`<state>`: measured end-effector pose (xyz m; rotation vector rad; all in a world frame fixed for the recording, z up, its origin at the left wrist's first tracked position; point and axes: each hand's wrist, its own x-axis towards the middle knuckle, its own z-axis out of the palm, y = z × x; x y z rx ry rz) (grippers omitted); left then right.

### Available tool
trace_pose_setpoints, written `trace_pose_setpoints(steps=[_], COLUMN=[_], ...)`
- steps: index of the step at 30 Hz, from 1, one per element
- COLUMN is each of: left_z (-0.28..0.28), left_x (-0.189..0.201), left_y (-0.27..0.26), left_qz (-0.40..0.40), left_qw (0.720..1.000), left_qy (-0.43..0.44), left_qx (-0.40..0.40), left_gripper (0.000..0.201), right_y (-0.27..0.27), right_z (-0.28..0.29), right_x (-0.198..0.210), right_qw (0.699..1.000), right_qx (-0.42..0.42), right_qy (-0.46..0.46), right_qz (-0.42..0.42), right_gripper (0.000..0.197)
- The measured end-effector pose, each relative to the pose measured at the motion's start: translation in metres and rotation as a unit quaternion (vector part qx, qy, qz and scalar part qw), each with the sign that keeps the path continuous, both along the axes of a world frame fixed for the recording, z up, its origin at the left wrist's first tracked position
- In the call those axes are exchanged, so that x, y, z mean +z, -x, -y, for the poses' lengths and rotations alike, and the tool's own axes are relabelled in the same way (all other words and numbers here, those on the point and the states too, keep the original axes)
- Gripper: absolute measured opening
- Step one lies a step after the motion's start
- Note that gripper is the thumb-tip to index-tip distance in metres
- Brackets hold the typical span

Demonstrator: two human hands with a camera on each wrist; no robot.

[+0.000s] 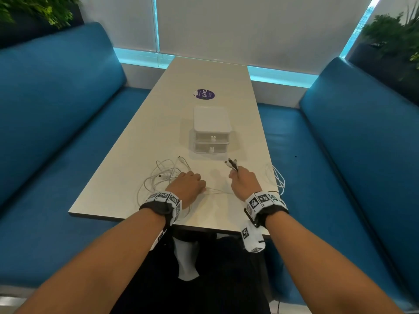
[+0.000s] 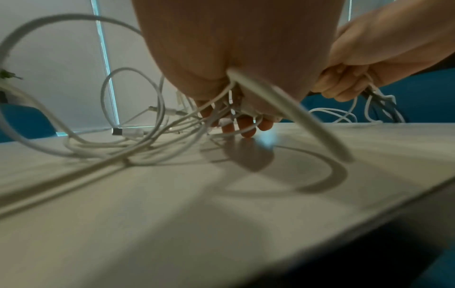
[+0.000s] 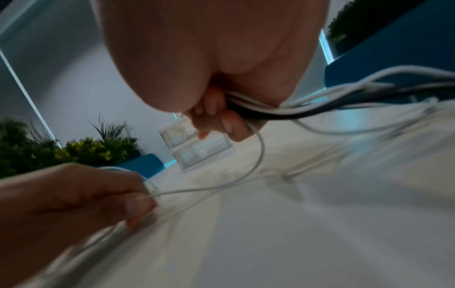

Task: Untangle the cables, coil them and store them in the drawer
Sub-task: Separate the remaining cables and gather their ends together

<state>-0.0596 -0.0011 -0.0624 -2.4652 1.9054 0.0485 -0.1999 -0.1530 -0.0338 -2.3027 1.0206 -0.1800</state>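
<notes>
A tangle of white cables lies on the table's near left. My left hand rests on its right side, fingers curled round several strands. My right hand grips a bundle of white and black cables; their plug ends stick out above the fist. Loose white loops trail off to its right near the table edge. One white cable runs between the two hands. A small white two-drawer box stands behind the hands, both drawers closed.
The pale table is long and narrow, with a purple round sticker beyond the drawer box. Blue sofa benches flank it on both sides. Plants stand in the back corners.
</notes>
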Motion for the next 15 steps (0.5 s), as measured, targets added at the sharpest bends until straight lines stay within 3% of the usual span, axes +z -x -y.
trace_pose_setpoints(steps=[4,15], left_z=[0.011,0.011], left_x=[-0.004,-0.005], left_y=[0.016,0.017], left_qz=[-0.007,-0.004], left_qw=[1.000,0.999], left_qy=[0.019,0.028], left_qx=[0.013,0.019], left_gripper=[0.021,0.019], right_y=[-0.009,-0.004], right_z=[-0.025,-0.032], right_x=[-0.001,-0.014], right_qw=[0.999,0.991], right_qx=[0.024,0.114], right_qy=[-0.025,-0.019], right_qz=[0.041,-0.071], right_gripper=[0.029,0.028])
